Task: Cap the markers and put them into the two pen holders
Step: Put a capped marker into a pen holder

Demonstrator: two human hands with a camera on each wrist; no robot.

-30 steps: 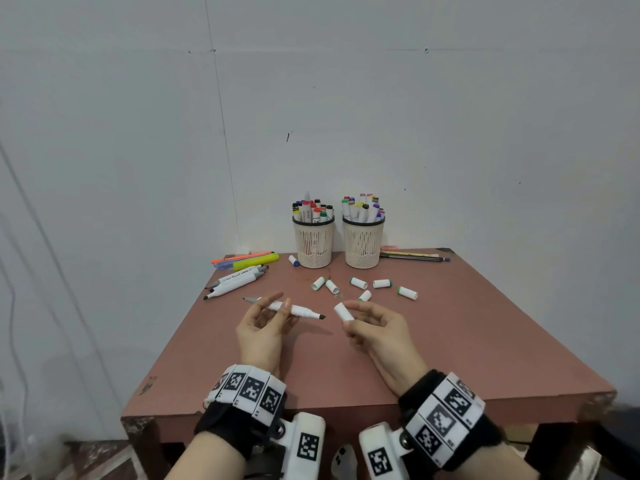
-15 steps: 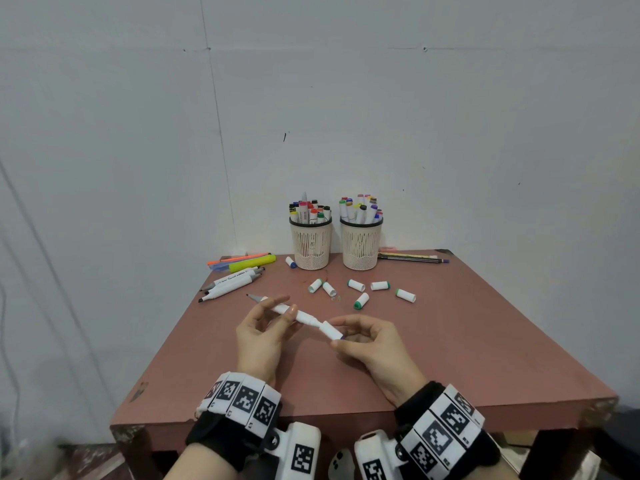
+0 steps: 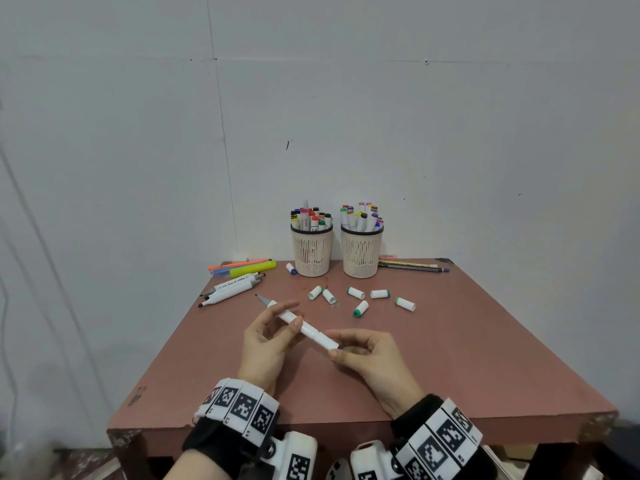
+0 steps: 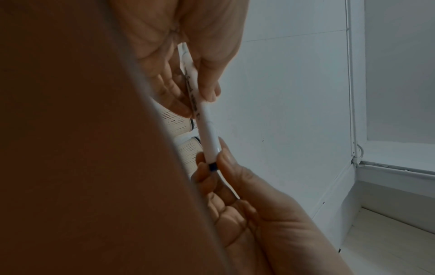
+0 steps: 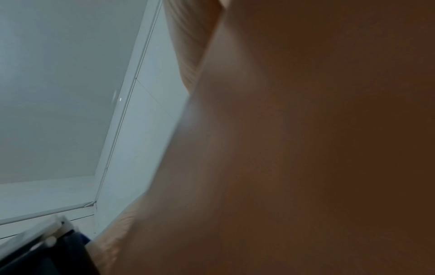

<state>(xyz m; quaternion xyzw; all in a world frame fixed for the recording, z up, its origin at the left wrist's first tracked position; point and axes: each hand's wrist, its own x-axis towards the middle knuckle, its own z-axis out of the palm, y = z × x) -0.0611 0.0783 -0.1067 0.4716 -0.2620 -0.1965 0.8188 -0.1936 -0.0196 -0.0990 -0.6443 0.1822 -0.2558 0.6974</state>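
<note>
Both pen holders, the left one and the right one, stand at the far edge of the table, already crowded with capped markers. The left hand grips a white marker mid-barrel; the right hand pinches a cap on its near end, while its far grey tip remains bare. Two uncapped markers lie at far left and six loose caps lie mid-table, so much remains. The left wrist view alone shows the cap's dark end; the right wrist view is blocked.
</note>
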